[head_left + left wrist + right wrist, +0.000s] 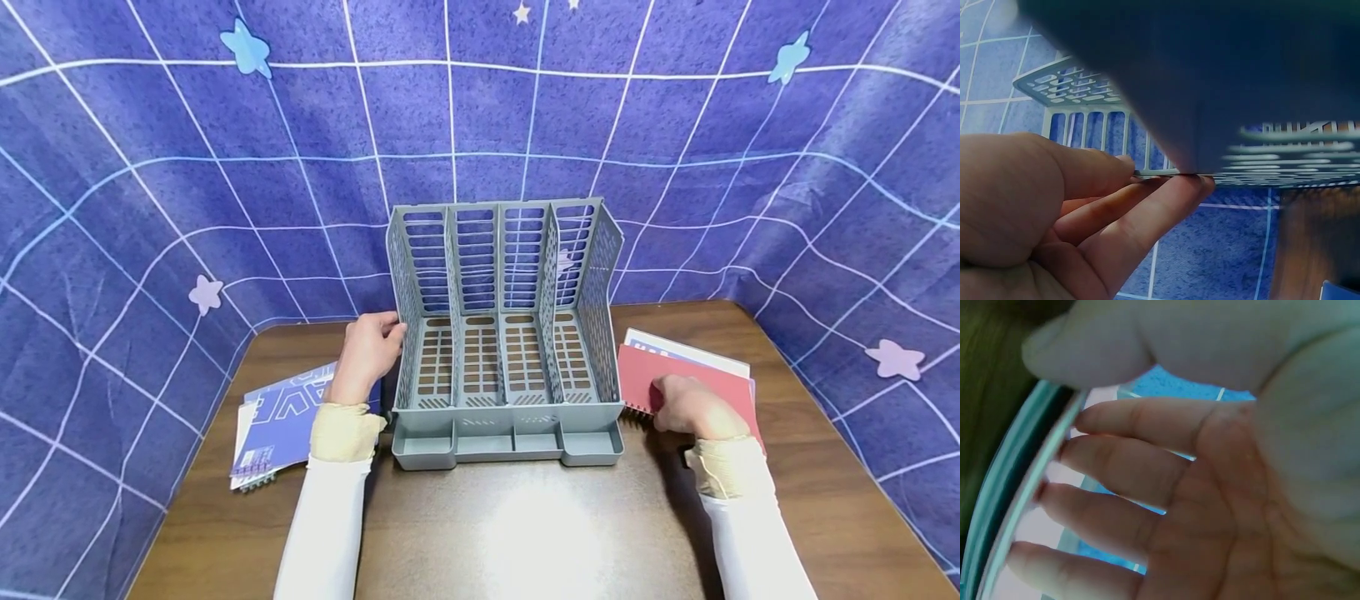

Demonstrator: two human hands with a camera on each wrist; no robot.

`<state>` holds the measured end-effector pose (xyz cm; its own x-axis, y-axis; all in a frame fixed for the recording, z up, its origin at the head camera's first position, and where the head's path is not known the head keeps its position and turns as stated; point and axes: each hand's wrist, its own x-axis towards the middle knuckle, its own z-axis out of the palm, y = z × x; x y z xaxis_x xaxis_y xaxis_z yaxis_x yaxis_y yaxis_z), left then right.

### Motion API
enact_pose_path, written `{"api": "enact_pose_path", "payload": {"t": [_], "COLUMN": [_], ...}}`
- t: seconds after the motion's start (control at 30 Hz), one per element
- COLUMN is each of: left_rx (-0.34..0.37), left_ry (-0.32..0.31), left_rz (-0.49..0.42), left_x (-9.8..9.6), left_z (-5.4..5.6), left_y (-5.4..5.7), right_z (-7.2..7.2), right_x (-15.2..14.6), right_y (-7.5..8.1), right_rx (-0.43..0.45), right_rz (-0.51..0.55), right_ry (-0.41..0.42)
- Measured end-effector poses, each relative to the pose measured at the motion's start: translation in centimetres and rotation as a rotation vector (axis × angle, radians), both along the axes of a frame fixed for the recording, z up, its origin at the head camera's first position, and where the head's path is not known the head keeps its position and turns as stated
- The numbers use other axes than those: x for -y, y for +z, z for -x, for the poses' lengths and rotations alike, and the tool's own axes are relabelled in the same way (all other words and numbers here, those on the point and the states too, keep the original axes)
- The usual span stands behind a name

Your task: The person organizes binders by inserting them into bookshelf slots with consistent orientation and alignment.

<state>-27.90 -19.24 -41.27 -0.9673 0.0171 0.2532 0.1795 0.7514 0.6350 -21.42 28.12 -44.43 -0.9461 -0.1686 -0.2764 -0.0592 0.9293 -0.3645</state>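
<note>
Blue cloth (487, 108) with white lines and little stars (247, 48) hangs behind a brown table (420, 517). A big white shiny spot (543, 542) glows on the wood near the front. On the left lies a blue notebook (285, 421) with pale letters, on top of some white pages (244, 421). The person's left arm (326, 517) hides part of it. On the right, a white and blue notebook (731, 364) peeks out from under a red notebook (697, 375).

The grey rack (507, 417) stands upright in the middle, between the two piles. The left hand (369, 354) reaches forward and pinches the rack's left wall between thumb and fingers. The right hand (697, 408) hangs over the red notebook, fingers almost straight and a bit spread, their tips touching it.
</note>
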Motion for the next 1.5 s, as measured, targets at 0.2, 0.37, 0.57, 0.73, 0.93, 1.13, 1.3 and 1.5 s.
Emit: {"api": "enact_pose_path", "payload": {"t": [0.2, 0.37, 0.57, 0.73, 0.93, 1.13, 1.3, 1.5], "left_rx": [-0.002, -0.008, -0.014, -0.029, -0.044, -0.047, -0.046, -0.039], "left_ry": [0.001, 0.001, -0.008, -0.013, -0.003, -0.001, 0.0, -0.002], "left_rz": [-0.003, -0.006, 0.01, 0.029, 0.045, 0.045, 0.051, 0.041], "left_x": [0.0, 0.0, 0.1, 0.3, 0.1, 0.0, 0.0, 0.1], "left_z": [-0.1, 0.1, 0.2, 0.1, 0.2, 0.1, 0.0, 0.0], "left_y": [0.1, 0.0, -0.1, -0.3, -0.2, -0.3, -0.3, -0.2], "right_z": [-0.2, -0.6, -1.2, -1.7, -2.6, -3.4, -4.4, -5.1], "right_x": [-0.1, -0.4, -1.0, -1.5, -2.0, -2.2, -2.1, -1.4], "right_y": [0.7, 1.5, 2.4, 3.6, 5.1, 6.1, 6.8, 7.9], "right_rx": [-0.067, -0.165, -0.237, -0.283, -0.389, -0.515, -0.744, -0.898], "right_rz": [0.004, 0.021, 0.018, -0.008, -0.022, -0.008, 0.032, 0.106], "right_ry": [0.057, 0.078, 0.057, -0.022, -0.094, -0.181, -0.241, -0.354]}}
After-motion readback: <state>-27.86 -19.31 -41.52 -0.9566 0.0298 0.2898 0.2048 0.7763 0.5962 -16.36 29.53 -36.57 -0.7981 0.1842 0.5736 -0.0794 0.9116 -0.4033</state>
